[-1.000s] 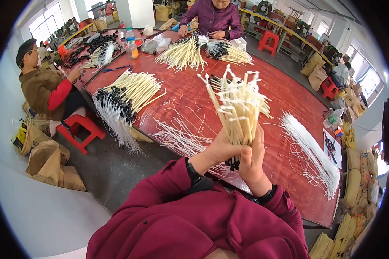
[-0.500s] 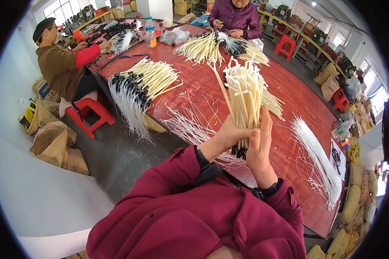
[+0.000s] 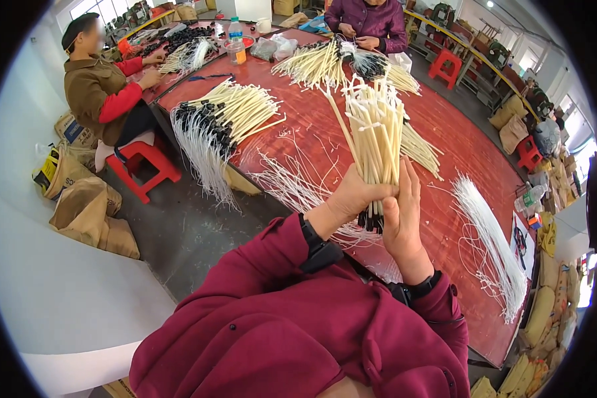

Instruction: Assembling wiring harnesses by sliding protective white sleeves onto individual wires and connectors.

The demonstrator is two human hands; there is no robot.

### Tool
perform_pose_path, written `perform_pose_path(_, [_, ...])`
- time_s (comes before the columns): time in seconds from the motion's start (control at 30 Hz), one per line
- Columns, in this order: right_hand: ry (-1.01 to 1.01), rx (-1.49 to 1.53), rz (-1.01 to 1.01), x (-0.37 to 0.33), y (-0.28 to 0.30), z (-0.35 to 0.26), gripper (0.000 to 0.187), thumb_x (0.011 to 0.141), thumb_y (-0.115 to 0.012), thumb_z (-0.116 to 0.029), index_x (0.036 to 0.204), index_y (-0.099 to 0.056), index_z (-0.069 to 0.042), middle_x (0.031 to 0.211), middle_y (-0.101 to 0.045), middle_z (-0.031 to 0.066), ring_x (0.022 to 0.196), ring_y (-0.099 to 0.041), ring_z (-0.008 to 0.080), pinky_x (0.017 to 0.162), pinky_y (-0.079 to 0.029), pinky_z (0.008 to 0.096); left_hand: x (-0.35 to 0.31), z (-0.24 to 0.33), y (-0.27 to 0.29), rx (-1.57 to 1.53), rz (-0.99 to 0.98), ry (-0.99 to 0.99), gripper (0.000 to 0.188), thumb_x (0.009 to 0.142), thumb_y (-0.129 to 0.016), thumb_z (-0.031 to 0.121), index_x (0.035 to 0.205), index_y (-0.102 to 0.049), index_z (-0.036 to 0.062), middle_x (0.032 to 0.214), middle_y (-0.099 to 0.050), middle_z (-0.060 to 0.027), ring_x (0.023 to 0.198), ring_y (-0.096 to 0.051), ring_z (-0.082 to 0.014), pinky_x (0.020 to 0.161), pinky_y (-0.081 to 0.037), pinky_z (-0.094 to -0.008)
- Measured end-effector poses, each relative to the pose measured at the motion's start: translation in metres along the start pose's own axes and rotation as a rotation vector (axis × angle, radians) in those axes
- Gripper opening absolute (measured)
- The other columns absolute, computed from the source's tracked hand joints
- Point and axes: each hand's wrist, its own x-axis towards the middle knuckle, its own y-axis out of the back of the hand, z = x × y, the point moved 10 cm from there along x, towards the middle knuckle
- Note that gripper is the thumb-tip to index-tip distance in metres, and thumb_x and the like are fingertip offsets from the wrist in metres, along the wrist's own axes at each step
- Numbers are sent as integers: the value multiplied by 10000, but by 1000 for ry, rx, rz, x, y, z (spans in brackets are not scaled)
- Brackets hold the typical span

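Cream sticks standing upright in a bundle above the red table | left hand gripping the bundle's dark lower end | right hand pressing flat against its side, fingers extended | loose white strands lying on the table to the right

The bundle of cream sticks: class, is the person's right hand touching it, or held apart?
Touching. The head view shows the right hand pressed flat against the bundle of cream sticks, while the left hand grips its base.
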Motion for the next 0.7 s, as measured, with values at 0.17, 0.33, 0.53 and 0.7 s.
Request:
perform_pose_path(0.17, [6,19,-39,-4,1,-13,931,1006,-372,-681,1534,-313,84,1554,-342,325,1418,-358,465,1153,-289,524,-14,5,-14,-71,-42,51,526,748,-826,59,1225,-605,47,1079,-664,-16,1002,-633,-126,873,-531,-299])
perform_pose_path(0.33, [25,1,-60,-8,0,-23,965,988,-371,-710,1538,-311,80,1554,-342,325,1446,-322,470,1154,-279,533,-16,0,-23,-26,-178,108,608,753,-828,45,1297,-556,63,1129,-635,-18,1056,-610,-128,914,-519,-306])
perform_pose_path(0.53, [4,17,-46,-6,-14,2,939,998,-365,-693,1539,-324,74,1551,-365,306,1470,-292,462,1162,-270,527,-9,-16,-1,-59,-81,141,599,764,-819,76,1299,-550,53,1158,-639,-39,1059,-625,-145,908,-530,-307])
perform_pose_path(0.7, [60,148,130,-3,-4,4,896,1020,-349,-665,1537,-341,66,1540,-398,278,1437,-349,427,1153,-298,496,-5,-21,27,2,-38,137,497,799,-768,115,1242,-553,46,1167,-646,-97,1047,-646,-184,869,-553,-330])
